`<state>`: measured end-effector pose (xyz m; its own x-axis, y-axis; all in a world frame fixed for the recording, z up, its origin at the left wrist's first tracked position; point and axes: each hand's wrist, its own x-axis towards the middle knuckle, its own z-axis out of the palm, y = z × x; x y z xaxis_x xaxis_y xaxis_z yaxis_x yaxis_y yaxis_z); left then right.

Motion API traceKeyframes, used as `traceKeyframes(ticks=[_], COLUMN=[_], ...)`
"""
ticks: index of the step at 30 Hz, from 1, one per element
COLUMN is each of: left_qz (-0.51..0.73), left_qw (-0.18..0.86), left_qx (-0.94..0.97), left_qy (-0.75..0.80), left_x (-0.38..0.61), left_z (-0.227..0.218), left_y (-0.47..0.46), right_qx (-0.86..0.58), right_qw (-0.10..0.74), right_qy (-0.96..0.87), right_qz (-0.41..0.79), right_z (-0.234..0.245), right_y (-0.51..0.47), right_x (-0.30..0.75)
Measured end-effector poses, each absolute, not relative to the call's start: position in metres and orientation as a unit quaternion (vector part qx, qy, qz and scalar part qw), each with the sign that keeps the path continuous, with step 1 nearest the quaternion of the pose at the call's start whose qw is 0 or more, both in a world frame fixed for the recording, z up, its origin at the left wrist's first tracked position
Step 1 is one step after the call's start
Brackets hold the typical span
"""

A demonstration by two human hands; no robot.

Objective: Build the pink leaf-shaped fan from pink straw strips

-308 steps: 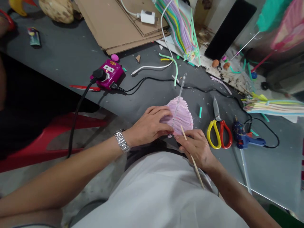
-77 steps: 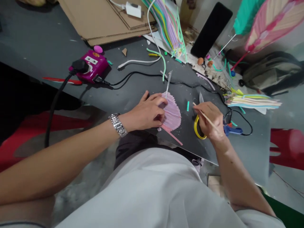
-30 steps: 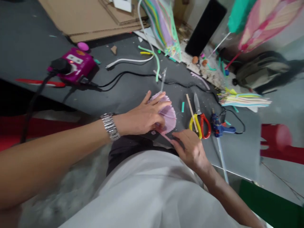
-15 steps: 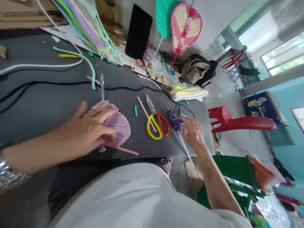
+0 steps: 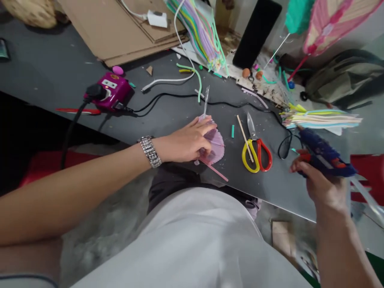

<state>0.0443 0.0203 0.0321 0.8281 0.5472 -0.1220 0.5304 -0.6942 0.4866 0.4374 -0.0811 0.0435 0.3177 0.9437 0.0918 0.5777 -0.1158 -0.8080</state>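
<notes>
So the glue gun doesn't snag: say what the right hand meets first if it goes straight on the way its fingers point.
Probably the loop of black cable on the table, ahead of the right hand and its glue gun; the scissors lie beyond. The hand is raised, so it may pass above the loop; depth is unclear.

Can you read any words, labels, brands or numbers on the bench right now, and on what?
Magenta power socket: small label, too blurred to read.
Blue hot glue gun: no readable marking.
Small packet: print too blurred to read.
No other readable text.
</notes>
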Motion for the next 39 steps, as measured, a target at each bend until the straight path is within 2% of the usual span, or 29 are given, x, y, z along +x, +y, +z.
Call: traceKeyframes(ticks=[2,5,7,12,20,27,39], left_qz=[0.031,0.039,0.035,0.027,0.038,0.059,0.033], left_qw=[0.254,0.250,0.251,0.262,0.275,0.233,0.234], left_qx=[0.925,0.932,0.934,0.935,0.924,0.931,0.927], left_qy=[0.280,0.261,0.253,0.238,0.262,0.275,0.292], left_x=[0.044,0.044,0.044,0.043,0.047,0.051,0.053], left_z=[0.032,0.032,0.032,0.033,0.036,0.031,0.035], left_y=[0.021,0.023,0.024,0.027,0.023,0.016,0.016], right_qx=[-0.705,-0.702,-0.675,-0.629,-0.571,-0.556,-0.513], right_qw=[0.325,0.229,0.202,0.186,0.133,0.136,0.153], right_qy=[-0.521,-0.523,-0.545,-0.600,-0.717,-0.738,-0.768], right_qz=[0.354,0.427,0.454,0.458,0.378,0.357,0.351], right_z=[0.055,0.064,0.064,0.056,0.048,0.043,0.046], right_y=[-0.092,-0.104,-0.110,-0.116,-0.119,-0.118,-0.110], right_x=[0.409,0.370,0.350,0.328,0.328,0.323,0.316])
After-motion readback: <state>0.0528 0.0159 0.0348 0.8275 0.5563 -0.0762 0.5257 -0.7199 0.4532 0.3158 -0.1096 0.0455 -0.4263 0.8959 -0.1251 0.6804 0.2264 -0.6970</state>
